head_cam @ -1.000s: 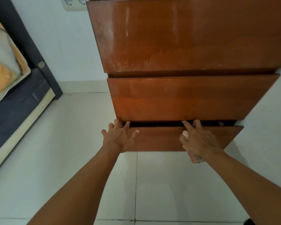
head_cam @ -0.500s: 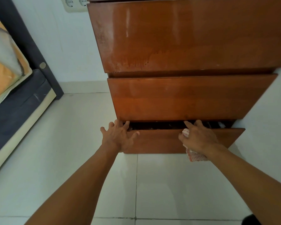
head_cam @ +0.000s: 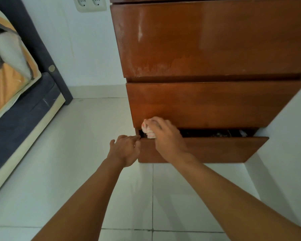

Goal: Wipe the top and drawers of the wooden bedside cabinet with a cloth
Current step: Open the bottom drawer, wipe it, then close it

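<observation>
White tiled floor (head_cam: 80, 171), bed (head_cam: 16, 105), wall socket (head_cam: 89, 4)

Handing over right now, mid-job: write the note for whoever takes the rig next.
Left grip: open, fingertips on the left top corner of the bottom drawer.
Right grip: holds the cloth at that drawer's top edge, left end.
That drawer stands slightly pulled out.
Done: unclear; the top drawer shows pale smears.
Left: probably the rest of that edge and the drawer fronts; the cabinet top is out of view.
</observation>
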The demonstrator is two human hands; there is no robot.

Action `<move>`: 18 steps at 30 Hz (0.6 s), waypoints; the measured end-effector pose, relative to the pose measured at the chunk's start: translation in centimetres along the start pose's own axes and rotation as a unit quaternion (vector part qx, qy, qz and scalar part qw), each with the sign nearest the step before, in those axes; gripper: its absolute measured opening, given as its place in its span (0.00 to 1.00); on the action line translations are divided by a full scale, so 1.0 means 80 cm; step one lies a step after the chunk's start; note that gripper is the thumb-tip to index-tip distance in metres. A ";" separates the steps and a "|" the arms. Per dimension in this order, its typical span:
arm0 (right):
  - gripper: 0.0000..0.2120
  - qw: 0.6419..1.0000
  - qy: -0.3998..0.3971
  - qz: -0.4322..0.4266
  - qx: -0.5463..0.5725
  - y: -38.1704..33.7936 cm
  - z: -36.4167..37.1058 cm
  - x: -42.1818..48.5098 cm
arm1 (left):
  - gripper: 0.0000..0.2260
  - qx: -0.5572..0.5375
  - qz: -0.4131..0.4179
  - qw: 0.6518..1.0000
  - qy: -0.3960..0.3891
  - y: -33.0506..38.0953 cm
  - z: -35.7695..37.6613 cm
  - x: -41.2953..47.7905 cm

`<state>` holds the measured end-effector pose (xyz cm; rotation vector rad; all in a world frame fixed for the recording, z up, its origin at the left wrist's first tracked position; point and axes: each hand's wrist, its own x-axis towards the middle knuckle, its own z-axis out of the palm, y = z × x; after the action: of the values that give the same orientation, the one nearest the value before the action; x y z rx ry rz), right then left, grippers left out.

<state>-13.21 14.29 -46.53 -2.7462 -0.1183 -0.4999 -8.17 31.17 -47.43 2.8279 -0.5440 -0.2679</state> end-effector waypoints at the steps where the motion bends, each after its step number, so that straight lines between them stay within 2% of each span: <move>1: 0.34 0.999 -0.035 0.006 -0.013 -0.001 0.021 -0.002 | 0.23 -0.006 -0.006 1.000 -0.009 -0.001 0.000 -0.002; 3: 0.34 0.993 -0.105 0.033 -0.041 0.003 0.053 -0.011 | 0.24 -0.013 -0.019 0.999 -0.030 -0.002 0.002 -0.007; 4: 0.34 0.992 -0.112 0.042 -0.049 0.007 0.064 -0.016 | 0.25 -0.016 -0.022 0.999 -0.035 -0.002 0.003 -0.009; 8: 0.26 0.992 -0.087 0.028 -0.088 0.016 0.072 -0.016 | 0.26 0.001 -0.006 0.999 -0.035 0.012 0.003 -0.012; 12: 0.26 0.987 -0.087 0.021 -0.131 0.035 0.065 -0.021 | 0.30 0.021 0.015 0.998 -0.060 0.031 0.005 -0.001; 18: 0.19 0.983 -0.049 0.054 -0.170 0.119 0.031 -0.044 | 0.28 0.020 0.000 0.998 -0.064 0.060 0.018 0.015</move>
<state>-14.31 6.17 -52.99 -3.0913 0.1014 -0.3850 -9.04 26.06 -47.64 2.8637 -0.5828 -0.4439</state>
